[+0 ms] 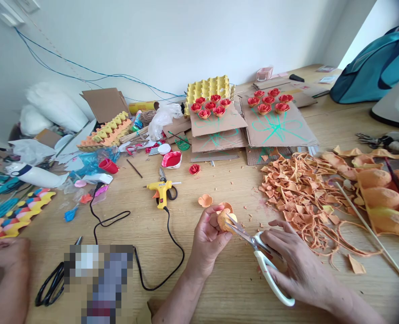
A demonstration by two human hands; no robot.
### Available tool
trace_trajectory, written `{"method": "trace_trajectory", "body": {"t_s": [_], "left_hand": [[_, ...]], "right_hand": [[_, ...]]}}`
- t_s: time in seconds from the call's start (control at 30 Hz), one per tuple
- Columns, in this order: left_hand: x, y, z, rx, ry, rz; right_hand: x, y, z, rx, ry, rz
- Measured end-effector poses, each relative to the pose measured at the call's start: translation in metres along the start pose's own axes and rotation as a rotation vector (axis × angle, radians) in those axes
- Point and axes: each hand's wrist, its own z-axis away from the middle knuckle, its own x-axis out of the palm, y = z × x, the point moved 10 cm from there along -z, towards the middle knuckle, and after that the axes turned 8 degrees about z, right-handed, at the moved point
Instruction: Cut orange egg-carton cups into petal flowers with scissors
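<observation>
A rough, rounded orange pulp cup [225, 221] was right of the yellow plastic glue gun [162, 192], in the pinching grip of the left hand [204, 245]. The right hand [295, 258] grasped steel-bladed scissors [252, 240], tips at the cup. Curly orange scraps [297, 193] lay farther right of the glue gun on the wood-grained table [226, 292]; behind it, layered red flowers [210, 106] topped flat cardboard [216, 123].

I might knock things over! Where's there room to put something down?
There's a small bare patch between the yellow glue gun and the orange petal cup. A bigger, nearly bare one lies lower, between the left hand and white scissors. It's crowded on the right, with orange scraps, and behind, with cardboard and red flowers.
</observation>
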Motion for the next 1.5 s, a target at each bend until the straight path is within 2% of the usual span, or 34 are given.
{"method": "trace_trajectory", "body": {"t_s": [0.17, 0.6, 1.27, 1.5], "left_hand": [[-0.0022, 0.0016, 0.001, 0.026, 0.034, 0.011], [-0.0043, 0.0004, -0.0016, -0.004, -0.013, -0.032], [0.0036, 0.0071, 0.0004, 0.002, -0.084, -0.056], [0.0012, 0.004, 0.0006, -0.017, -0.068, -0.051]], "right_hand": [[0.0015, 0.0005, 0.0004, -0.01, -0.003, 0.009], [-0.0031, -0.0029, -0.0009, -0.015, 0.016, -0.03], [-0.002, -0.0036, 0.0007, -0.049, -0.012, -0.066], [-0.0064, -0.0052, 0.0003, -0.059, 0.027, -0.063]]}}
